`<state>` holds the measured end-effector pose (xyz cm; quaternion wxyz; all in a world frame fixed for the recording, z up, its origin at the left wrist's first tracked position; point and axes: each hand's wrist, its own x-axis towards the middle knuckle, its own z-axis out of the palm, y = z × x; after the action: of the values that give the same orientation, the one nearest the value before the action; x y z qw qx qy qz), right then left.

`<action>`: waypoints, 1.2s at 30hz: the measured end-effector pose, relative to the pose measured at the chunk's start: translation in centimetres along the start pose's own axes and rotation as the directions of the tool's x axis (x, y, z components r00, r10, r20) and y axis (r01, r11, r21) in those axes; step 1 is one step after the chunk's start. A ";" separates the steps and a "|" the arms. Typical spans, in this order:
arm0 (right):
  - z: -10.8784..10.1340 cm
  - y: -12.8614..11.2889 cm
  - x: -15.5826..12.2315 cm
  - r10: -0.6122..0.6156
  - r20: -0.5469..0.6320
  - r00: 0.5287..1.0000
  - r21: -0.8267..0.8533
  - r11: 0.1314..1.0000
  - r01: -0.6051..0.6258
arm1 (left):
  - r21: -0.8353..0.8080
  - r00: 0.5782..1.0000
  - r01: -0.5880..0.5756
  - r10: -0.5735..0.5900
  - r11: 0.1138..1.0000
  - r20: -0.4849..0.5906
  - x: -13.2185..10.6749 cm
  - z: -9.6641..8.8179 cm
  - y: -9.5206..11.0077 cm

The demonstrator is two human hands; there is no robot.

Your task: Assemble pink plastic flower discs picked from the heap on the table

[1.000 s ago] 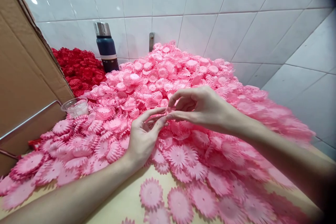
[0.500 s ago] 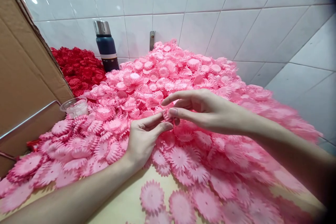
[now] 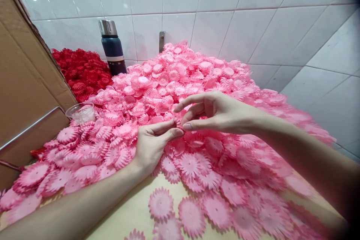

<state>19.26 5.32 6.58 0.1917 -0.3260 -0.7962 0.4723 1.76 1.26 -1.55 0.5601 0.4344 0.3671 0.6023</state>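
Observation:
A big heap of pink flower-shaped pieces (image 3: 191,82) covers the table. My left hand (image 3: 153,146) rests on the heap's near slope, thumb and forefinger pinched together. My right hand (image 3: 213,114) hovers just to its right, thumb and fingers meeting the left fingertips. Between the two pinches sits a small pink piece (image 3: 178,123), mostly hidden by the fingers. Both forearms reach in from the bottom of the view.
A cardboard box (image 3: 25,82) stands at the left with a clear plastic cup (image 3: 80,112) beside it. A heap of red flower pieces (image 3: 84,71) and a dark blue bottle (image 3: 112,48) stand at the back against the white tiled wall. Loose pink pieces (image 3: 161,203) lie on the bare tabletop (image 3: 132,210).
My left fingers have curled from partly spread into a tight pinch. Both hands have stayed at the same spot, working the small pink piece between their fingertips.

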 end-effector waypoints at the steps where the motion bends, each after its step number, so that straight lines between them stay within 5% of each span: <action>1: 0.0 0.0 0.0 0.003 0.002 1.000 0.001 1.000 -0.003 | 0.000 1.000 0.002 -0.002 1.000 0.000 0.0 0.0 0.0; 22: 0.1 0.0 -0.1 -0.023 -0.014 1.000 -0.031 0.999 0.022 | 0.022 0.999 0.032 -0.032 0.999 -0.007 0.0 0.2 0.2; 27: 0.3 0.3 0.0 -0.050 0.001 0.999 0.011 0.999 0.050 | 0.046 0.998 0.011 -0.014 0.999 0.058 -0.2 0.2 0.3; 36: -0.1 0.3 0.1 -0.018 0.000 1.000 -0.026 0.999 0.018 | -0.062 0.997 0.014 -0.010 0.998 0.078 -0.1 0.2 0.2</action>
<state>19.36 5.58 6.33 0.1916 -0.3212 -0.8054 0.4599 1.86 1.16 -1.25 0.5908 0.4375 0.3289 0.5927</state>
